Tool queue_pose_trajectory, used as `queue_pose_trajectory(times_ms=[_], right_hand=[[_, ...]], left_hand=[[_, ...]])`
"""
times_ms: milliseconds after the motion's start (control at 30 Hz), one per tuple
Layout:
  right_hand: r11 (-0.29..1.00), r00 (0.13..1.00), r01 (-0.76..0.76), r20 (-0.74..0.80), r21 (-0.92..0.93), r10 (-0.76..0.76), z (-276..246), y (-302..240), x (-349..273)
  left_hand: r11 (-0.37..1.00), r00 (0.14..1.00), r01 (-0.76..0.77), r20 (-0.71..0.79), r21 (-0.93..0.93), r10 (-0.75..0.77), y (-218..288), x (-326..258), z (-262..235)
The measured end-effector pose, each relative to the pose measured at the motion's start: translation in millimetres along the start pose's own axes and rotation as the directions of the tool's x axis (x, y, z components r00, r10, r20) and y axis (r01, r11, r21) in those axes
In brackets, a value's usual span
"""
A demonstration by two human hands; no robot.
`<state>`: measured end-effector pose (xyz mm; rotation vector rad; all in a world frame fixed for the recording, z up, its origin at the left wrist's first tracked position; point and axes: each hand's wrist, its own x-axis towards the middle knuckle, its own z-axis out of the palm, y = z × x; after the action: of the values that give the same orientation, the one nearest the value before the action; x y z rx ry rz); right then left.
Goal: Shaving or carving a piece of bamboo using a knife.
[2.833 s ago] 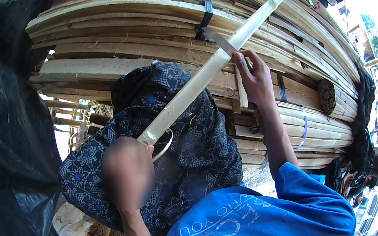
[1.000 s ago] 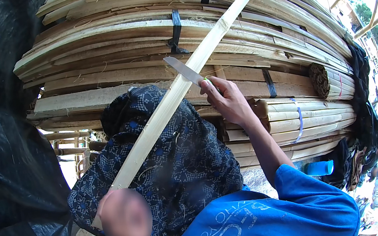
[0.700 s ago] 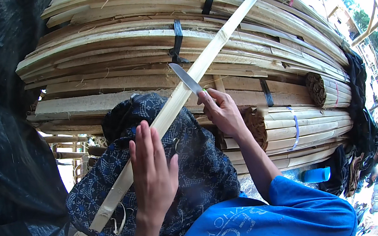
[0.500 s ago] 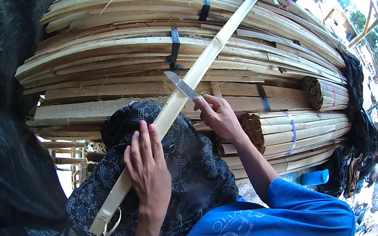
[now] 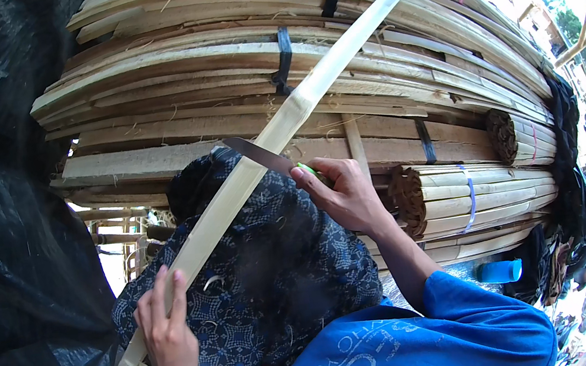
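Fingers of the right hand are curled tight round the green handle of a knife, whose dark blade juts up and to the left from the fist and lies against the edge of a long pale bamboo strip. That strip runs on a slant, from far above and to the right of this hand down past the blade to the left hand, well below and to the left. The left hand lies with its fingers stretched flat along the lower end of the strip, pressing it down rather than closing round it. Under both hands and beneath the strip sits a dark blue patterned cloth, draped over a rounded lap or knee. Below the right forearm shows a bright blue sleeve.

Beyond the hands rises a big stack of bamboo slats, bound here and there with dark straps. Just right of the right hand lie rolled bundles of strips, their coiled ends facing this way. Black plastic sheeting fills the space left of the left hand.
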<state>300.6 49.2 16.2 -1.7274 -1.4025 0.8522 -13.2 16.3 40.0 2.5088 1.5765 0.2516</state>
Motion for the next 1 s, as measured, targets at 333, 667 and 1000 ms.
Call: queue_pose_trajectory(times_ms=[333, 667, 1000], right_hand=[[0.995, 0.990, 0.056, -0.131, 0.078, -0.046, 0, 15, 3], [0.994, 0.931, -0.085, -0.360, -0.066, 0.056, -18, 45, 59], [0.998, 0.951, 0.006, -0.309, 0.063, 0.014, -10, 43, 33]], left_hand=[[0.990, 0.968, 0.093, -0.221, -0.105, -0.115, -3, -5, 4], [0.993, 0.896, 0.120, -0.432, 0.004, -0.107, -7, 14, 59], [0.993, 0.895, 0.107, -0.430, -0.047, -0.117, -9, 10, 56]])
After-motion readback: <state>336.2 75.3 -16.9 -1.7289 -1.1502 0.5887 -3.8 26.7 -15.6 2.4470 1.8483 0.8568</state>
